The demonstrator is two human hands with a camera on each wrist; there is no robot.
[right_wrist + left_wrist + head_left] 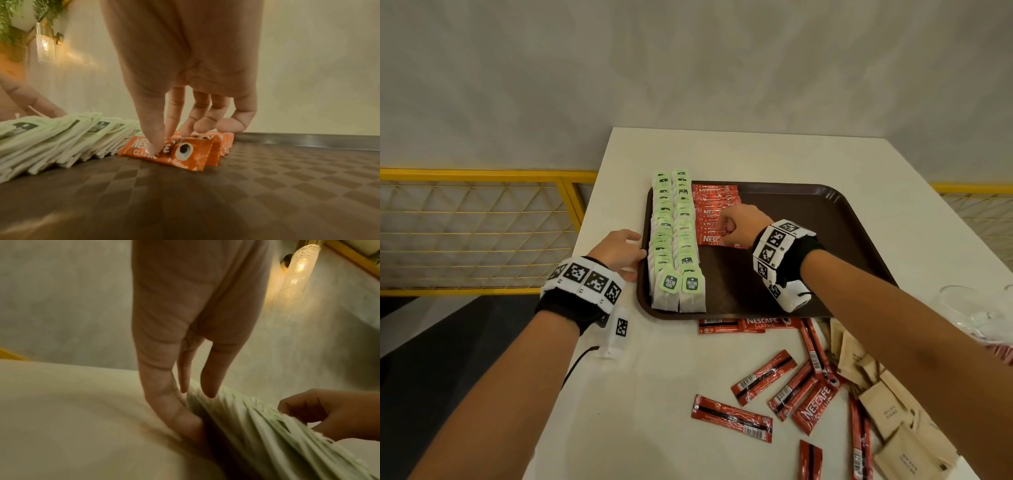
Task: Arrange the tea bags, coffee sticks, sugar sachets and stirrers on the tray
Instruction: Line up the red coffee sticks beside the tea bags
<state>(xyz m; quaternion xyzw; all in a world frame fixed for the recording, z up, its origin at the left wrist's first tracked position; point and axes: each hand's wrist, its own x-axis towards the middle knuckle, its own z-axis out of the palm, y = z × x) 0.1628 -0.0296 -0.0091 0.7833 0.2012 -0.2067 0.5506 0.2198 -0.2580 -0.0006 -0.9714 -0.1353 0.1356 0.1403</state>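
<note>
Going L to R: the left hand sits at the left rim of the dark brown plastic tray, fingers straight and a bit spread, tips resting against the side of the two long rows of pale green-tagged paper tea bags, bracing not gripping afaict. Those rows run front to back along the tray's left side and lean on each other like dominoes. Right next to them is the overlapped row of red foil coffee sticks, and the right hand is on its near end, thumb and first fingers coming down on the front stick, pressing or lightly pinching it into line, other fingers curled up off it. Rest of the tray to the right is bare. On the white table in front there's a scatter of loose red sticks, then a heap of tan paper sugar sachets at far right, plus something clear by the right forearm, can't tell what. No stirrers in view. Risks imo: push the front stick too hard and the whole shingled row slides or fans out, or bumps the tea bags; lift the left hand carelessly and the leaning bags could topple; that right forearm hangs over the loose pile, so a sweep back could drag stuff off the table edge.
</note>
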